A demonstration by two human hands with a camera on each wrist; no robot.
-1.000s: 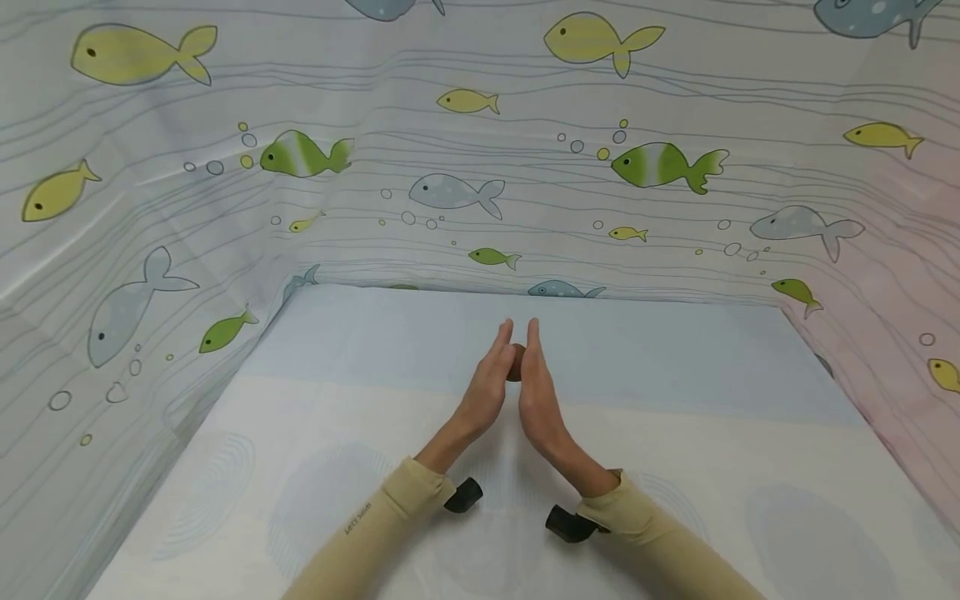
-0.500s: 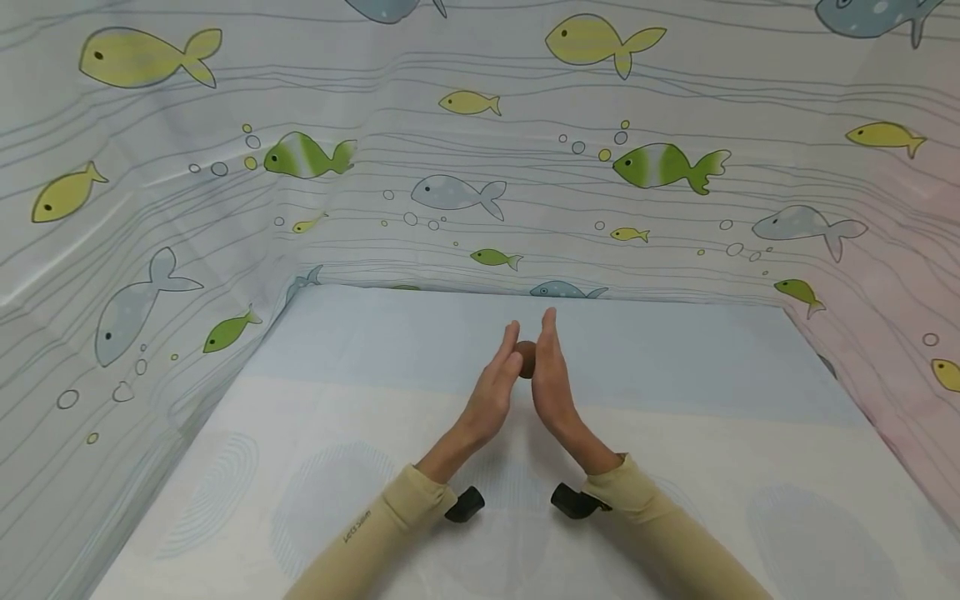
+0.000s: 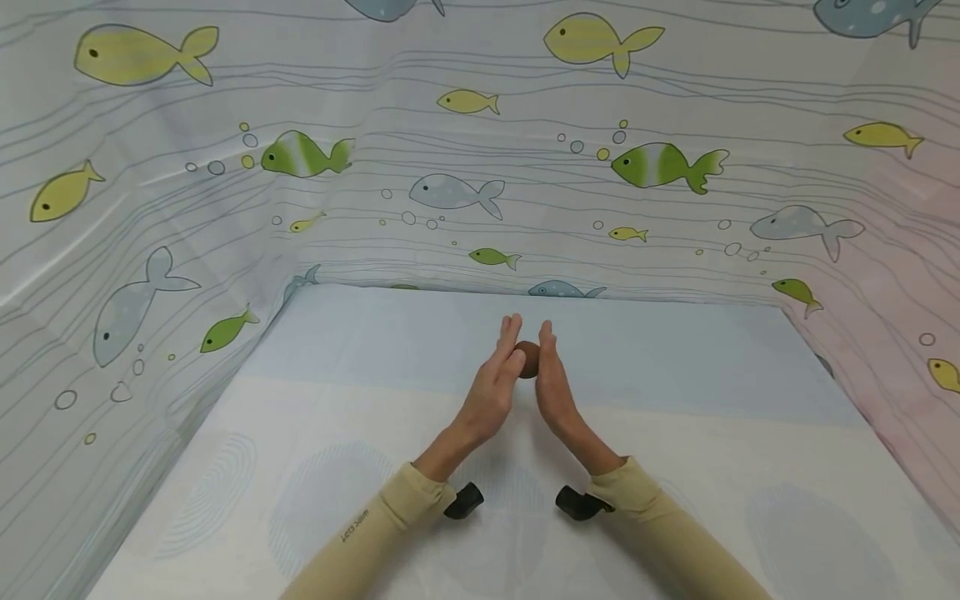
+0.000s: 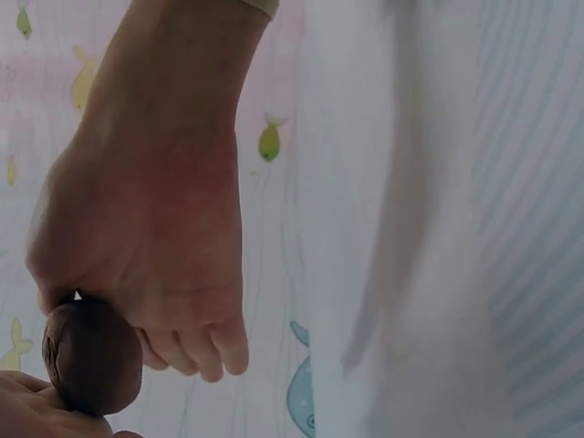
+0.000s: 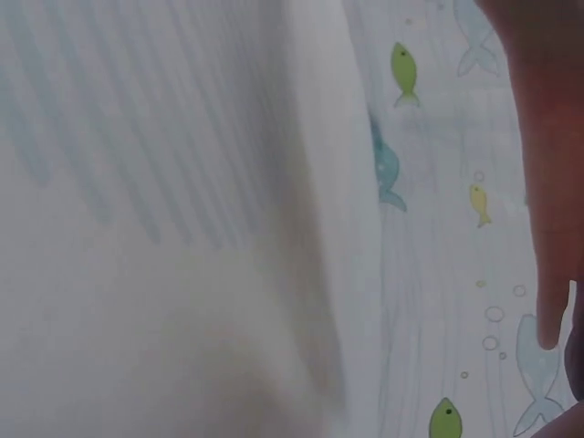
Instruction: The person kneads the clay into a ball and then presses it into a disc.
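Between my two facing palms sits a small brown ball [image 3: 528,360], held above the table. My left hand [image 3: 487,398] presses it from the left with fingers stretched forward. From the right, the palm side of my right hand [image 3: 556,390] touches it, its fingers also extended. In the left wrist view the ball [image 4: 99,358] shows a creased, clay-like surface, with the right hand [image 4: 155,237] above it and a bit of the left hand [image 4: 32,412] at the corner. Only the ball's edge [image 5: 575,360] shows in the right wrist view, beside the left hand [image 5: 558,173].
Under the hands spreads a table with a white and pale blue cover [image 3: 360,342]. Fish-printed curtains [image 3: 450,142] surround it at the back and sides. Black wrist-mounted devices [image 3: 465,501] poke out below both beige sleeves [image 3: 375,525].
The palms have slid against each other: my right hand went forward, then back toward me, while the left fingertips edged forward. The ball has shifted slightly right between them.
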